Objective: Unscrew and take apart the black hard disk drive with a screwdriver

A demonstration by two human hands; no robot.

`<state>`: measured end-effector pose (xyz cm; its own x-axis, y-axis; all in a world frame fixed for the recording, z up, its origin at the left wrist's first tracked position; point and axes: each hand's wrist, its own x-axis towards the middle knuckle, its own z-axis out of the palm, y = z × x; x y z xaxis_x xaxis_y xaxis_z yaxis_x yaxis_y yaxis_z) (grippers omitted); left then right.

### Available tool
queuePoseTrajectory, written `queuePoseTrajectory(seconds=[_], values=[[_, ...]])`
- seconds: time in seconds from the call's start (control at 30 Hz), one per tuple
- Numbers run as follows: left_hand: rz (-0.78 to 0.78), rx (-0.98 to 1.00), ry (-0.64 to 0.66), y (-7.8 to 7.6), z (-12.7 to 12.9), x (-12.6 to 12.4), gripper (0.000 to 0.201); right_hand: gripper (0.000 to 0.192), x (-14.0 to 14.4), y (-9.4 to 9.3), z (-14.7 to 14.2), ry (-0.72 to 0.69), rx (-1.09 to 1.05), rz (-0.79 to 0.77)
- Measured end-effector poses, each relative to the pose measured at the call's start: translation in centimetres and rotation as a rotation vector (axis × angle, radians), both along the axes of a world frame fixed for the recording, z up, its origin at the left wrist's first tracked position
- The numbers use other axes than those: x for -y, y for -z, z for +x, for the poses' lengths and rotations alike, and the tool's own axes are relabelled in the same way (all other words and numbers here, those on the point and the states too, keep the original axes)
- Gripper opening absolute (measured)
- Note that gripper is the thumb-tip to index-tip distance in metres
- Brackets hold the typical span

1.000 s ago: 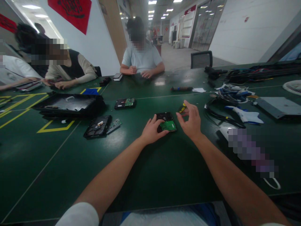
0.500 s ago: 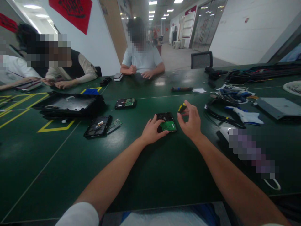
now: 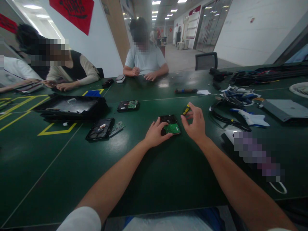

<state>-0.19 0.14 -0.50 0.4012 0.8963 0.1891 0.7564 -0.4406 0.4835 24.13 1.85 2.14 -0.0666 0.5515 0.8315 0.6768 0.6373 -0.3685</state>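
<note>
A hard drive (image 3: 172, 128) lies on the green table with its green circuit board facing up. My left hand (image 3: 157, 133) holds it at the left and near sides, thumb along the near edge and fingers over the left part. Just right of the drive, my right hand (image 3: 195, 123) is raised, with thumb and fingers curled round a small yellow-and-black screwdriver (image 3: 186, 110). The screwdriver's handle leans to the upper right; its shaft and tip cannot be made out.
Left of my hands lie an opened drive casing (image 3: 100, 129), a loose circuit board (image 3: 117, 128) and another hard drive (image 3: 128, 105). Black trays (image 3: 72, 107) stand farther left. Cables (image 3: 226, 118), a glove (image 3: 252, 118) and a grey metal box (image 3: 286, 110) are at right. Co-workers sit opposite.
The screwdriver handle has turned slightly in my right hand's fingers. My left hand and the hard drive have stayed in place.
</note>
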Motion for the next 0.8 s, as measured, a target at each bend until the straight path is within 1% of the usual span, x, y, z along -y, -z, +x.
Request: queuePoseTrajectory(seconds=[0.27, 0.47, 0.6, 0.8], values=[[-0.009, 0.008, 0.000, -0.03, -0.03, 0.01, 0.066, 0.065, -0.05, 0.20, -0.01, 0.004, -0.004, 0.002], [-0.006, 0.005, 0.001, -0.12, 0.02, 0.05, 0.065, 0.071, -0.07, 0.16, -0.06, -0.023, -0.004, 0.003], [-0.001, 0.000, -0.007, -0.11, 0.05, 0.07, 0.065, 0.067, -0.09, 0.14, -0.09, -0.035, 0.001, 0.000], [0.000, -0.001, 0.002, 0.12, -0.01, 0.00, 0.066, 0.069, -0.18, 0.25, -0.06, -0.031, 0.003, 0.026]])
